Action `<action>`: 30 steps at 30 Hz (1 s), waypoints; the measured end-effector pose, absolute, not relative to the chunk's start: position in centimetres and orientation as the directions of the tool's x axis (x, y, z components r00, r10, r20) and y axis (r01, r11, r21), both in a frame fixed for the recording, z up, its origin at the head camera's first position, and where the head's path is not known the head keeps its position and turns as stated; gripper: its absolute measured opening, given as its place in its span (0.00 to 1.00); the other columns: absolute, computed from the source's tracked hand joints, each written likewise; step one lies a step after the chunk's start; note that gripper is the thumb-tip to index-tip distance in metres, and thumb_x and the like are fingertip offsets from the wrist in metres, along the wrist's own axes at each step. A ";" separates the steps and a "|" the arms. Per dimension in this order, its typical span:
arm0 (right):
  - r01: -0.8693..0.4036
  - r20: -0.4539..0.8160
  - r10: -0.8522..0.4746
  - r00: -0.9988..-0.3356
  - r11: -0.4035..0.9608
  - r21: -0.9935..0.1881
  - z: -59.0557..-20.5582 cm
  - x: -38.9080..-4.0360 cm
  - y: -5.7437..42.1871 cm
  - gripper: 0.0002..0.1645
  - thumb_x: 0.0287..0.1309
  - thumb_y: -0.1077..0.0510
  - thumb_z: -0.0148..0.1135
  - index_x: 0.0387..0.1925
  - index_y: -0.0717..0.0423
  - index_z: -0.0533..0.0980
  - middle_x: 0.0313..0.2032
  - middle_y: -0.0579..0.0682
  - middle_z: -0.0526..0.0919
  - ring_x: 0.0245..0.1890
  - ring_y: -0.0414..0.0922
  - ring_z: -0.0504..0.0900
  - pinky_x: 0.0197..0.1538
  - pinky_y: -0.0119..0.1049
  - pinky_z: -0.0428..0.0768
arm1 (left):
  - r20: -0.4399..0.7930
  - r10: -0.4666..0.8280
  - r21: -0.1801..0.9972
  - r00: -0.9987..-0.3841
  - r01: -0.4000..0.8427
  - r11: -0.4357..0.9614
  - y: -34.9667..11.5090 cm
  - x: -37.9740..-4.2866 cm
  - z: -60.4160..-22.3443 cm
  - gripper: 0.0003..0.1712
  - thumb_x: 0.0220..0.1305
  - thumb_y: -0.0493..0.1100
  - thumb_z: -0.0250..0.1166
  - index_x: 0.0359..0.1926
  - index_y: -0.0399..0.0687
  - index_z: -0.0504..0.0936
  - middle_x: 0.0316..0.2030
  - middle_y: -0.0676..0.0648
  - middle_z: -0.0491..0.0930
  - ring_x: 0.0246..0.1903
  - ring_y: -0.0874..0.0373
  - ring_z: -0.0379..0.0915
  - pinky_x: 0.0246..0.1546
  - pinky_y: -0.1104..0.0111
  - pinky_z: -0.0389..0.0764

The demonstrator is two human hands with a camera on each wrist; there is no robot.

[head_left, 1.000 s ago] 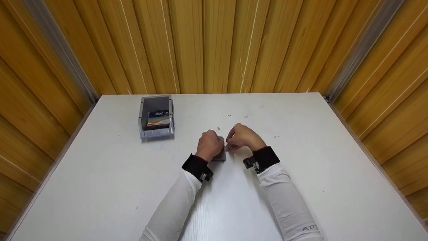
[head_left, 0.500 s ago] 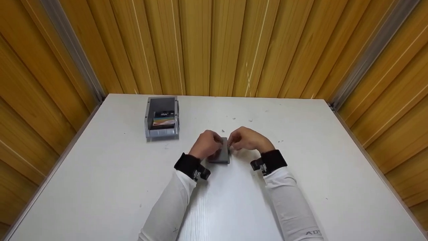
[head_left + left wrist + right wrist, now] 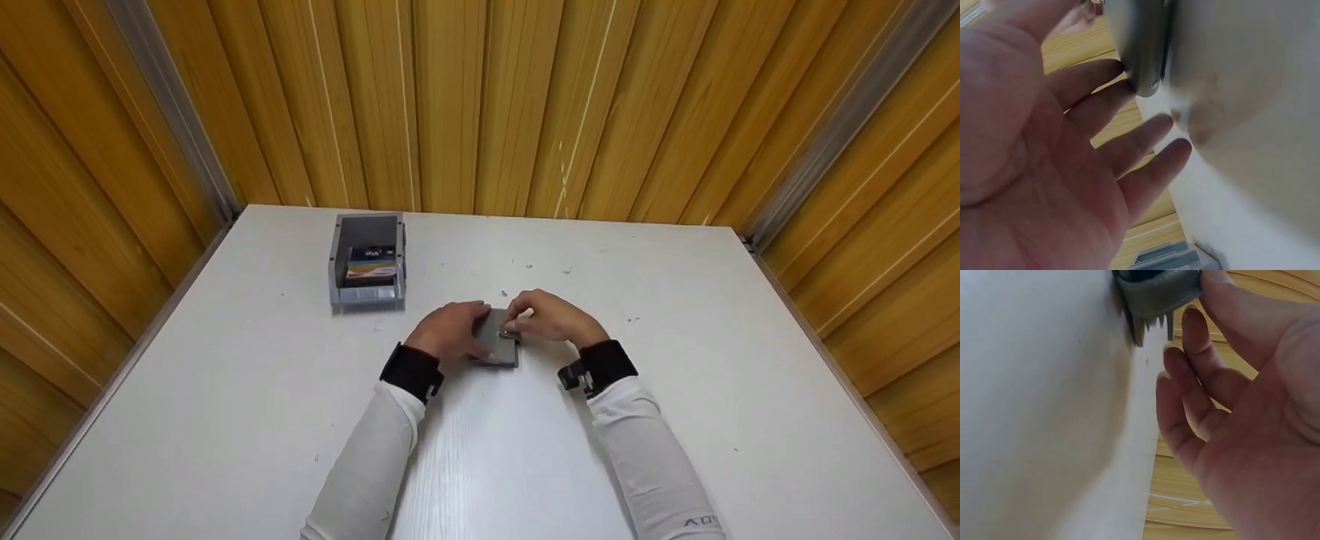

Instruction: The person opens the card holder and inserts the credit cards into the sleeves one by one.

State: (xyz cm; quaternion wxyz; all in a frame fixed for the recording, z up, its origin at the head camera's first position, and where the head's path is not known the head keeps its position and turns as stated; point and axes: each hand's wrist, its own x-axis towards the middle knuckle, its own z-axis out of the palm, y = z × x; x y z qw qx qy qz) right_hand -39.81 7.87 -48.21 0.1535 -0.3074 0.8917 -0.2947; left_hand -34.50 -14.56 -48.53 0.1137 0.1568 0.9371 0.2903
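Observation:
A grey leather-like card wallet point(image 3: 491, 339) lies flat on the white table, between both hands. My left hand point(image 3: 448, 330) spans its left side, thumb near the close end and fingers toward the far end. In the left wrist view those fingers are fairly straight, two fingertips at the wallet's point(image 3: 1143, 45) rounded corner, which carries a small metal stud point(image 3: 1154, 85). From the right, my right hand point(image 3: 553, 316) pinches a short strap point(image 3: 511, 334) at the wallet's edge. The right wrist view shows the stitched strap point(image 3: 1159, 297) bent, with thin jagged pocket edges below it.
A grey open-front bin point(image 3: 367, 297) stands at the back left, with dark and striped colourful cards or packets point(image 3: 371, 264) in it. Small dark marks point(image 3: 529, 266) dot the white table point(image 3: 660, 405). Yellow wood-look panels point(image 3: 442, 112) wall in the back and sides.
My left hand has uncurled and shifted left, spreading along the wallet and uncovering more of it. My right hand has moved slightly onto the wallet's right edge with the strap.

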 end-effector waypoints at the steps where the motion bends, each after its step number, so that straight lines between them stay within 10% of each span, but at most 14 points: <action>1: -0.449 -0.098 -0.635 -0.766 0.638 -0.626 -48.3 -39.8 7.7 0.09 0.74 0.57 0.69 0.46 0.59 0.88 0.50 0.56 0.89 0.54 0.48 0.82 0.63 0.46 0.79 | -0.118 0.366 0.586 -0.923 0.233 0.776 -14.6 -34.5 -48.5 0.48 0.55 0.49 0.87 0.74 0.44 0.77 0.64 0.42 0.85 0.58 0.47 0.80 0.67 0.52 0.80; 30: -0.138 -0.235 -0.372 -0.898 0.746 -0.652 -48.9 -38.9 5.1 0.09 0.69 0.56 0.75 0.41 0.59 0.90 0.33 0.43 0.87 0.35 0.39 0.79 0.41 0.28 0.75 | -0.096 0.336 0.635 -0.937 0.202 0.746 -14.9 -35.0 -49.3 0.55 0.43 0.50 0.93 0.72 0.41 0.78 0.66 0.41 0.82 0.65 0.43 0.75 0.71 0.53 0.78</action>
